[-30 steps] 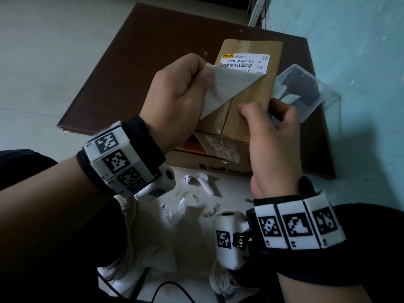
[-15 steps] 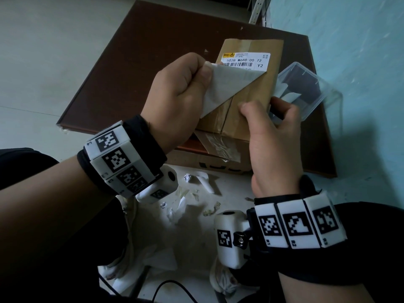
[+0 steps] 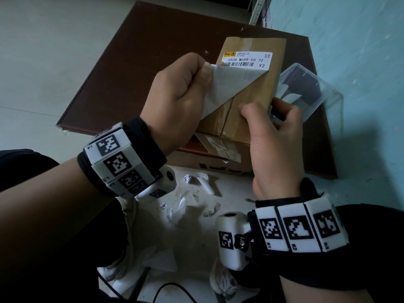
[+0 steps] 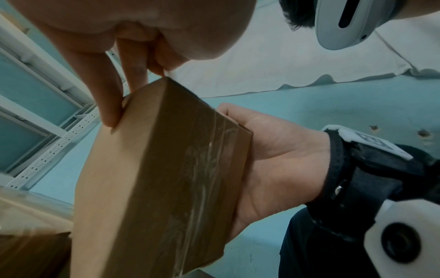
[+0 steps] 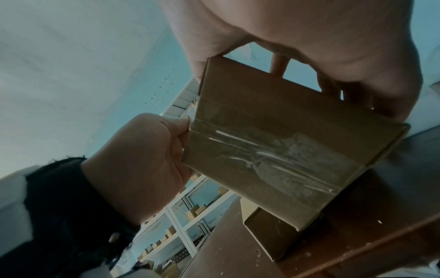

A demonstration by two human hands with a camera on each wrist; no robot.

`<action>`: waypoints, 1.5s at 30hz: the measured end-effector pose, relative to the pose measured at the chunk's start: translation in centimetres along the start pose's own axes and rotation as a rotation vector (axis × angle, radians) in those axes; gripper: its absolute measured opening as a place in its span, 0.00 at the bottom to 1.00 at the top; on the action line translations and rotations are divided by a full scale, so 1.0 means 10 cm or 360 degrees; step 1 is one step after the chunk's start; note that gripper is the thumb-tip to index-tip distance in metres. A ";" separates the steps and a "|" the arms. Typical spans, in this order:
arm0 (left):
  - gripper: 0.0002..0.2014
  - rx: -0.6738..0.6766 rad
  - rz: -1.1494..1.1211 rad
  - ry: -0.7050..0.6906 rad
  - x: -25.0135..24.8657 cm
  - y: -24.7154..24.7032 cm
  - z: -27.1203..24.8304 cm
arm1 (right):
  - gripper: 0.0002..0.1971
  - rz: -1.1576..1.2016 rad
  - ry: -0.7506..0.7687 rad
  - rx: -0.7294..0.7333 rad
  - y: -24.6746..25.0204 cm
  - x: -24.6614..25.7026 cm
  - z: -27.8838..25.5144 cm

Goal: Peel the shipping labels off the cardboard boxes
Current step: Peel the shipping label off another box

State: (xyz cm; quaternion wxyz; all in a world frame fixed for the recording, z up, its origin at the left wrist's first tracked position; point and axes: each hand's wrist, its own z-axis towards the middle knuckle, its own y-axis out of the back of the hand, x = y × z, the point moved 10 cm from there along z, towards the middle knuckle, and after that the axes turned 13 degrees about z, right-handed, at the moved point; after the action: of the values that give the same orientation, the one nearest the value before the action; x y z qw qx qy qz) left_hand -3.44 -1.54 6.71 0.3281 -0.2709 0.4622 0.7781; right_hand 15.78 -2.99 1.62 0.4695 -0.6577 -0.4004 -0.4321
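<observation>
A taped cardboard box (image 3: 251, 101) is held up over a brown board. Its white shipping label (image 3: 231, 84) is peeled back into a triangle; only the printed top strip (image 3: 247, 60) is still stuck. My left hand (image 3: 185, 92) pinches the loose corner of the label between thumb and fingers. My right hand (image 3: 277, 138) grips the box's lower right side, thumb on the front face and fingers behind. In the left wrist view the box (image 4: 154, 188) fills the middle, with my right hand (image 4: 273, 159) clasping its edge. The right wrist view shows the box's taped end (image 5: 285, 146) and my left hand (image 5: 142, 159) beside it.
A second cardboard box (image 3: 218, 158) lies on the brown board (image 3: 142, 51) under the held one. A clear plastic tub (image 3: 306, 88) with peeled labels sits at the right, near the blue wall. Paper scraps (image 3: 185, 200) litter the floor between my knees.
The label's fold line has crept a little higher toward the printed strip as my left hand pulls. My right thumb sits slightly lower on the box face.
</observation>
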 end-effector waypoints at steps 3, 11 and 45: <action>0.14 -0.0011 0.0025 -0.0014 0.00 0.00 0.00 | 0.23 -0.0008 -0.0002 -0.0003 0.01 -0.01 0.00; 0.15 -0.0010 0.0051 -0.0020 0.02 0.00 0.00 | 0.22 -0.0012 -0.0018 0.0012 0.00 -0.02 0.01; 0.20 -0.0077 0.0214 0.0069 -0.14 0.00 -0.09 | 0.29 -0.0130 0.0264 0.0001 0.00 0.16 -0.05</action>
State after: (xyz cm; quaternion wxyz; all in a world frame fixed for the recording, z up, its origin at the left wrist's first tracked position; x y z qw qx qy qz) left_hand -2.48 -2.75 7.30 0.2584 -0.2640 0.4674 0.8032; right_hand 16.14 -3.23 3.22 0.4832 -0.6027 -0.3867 -0.5037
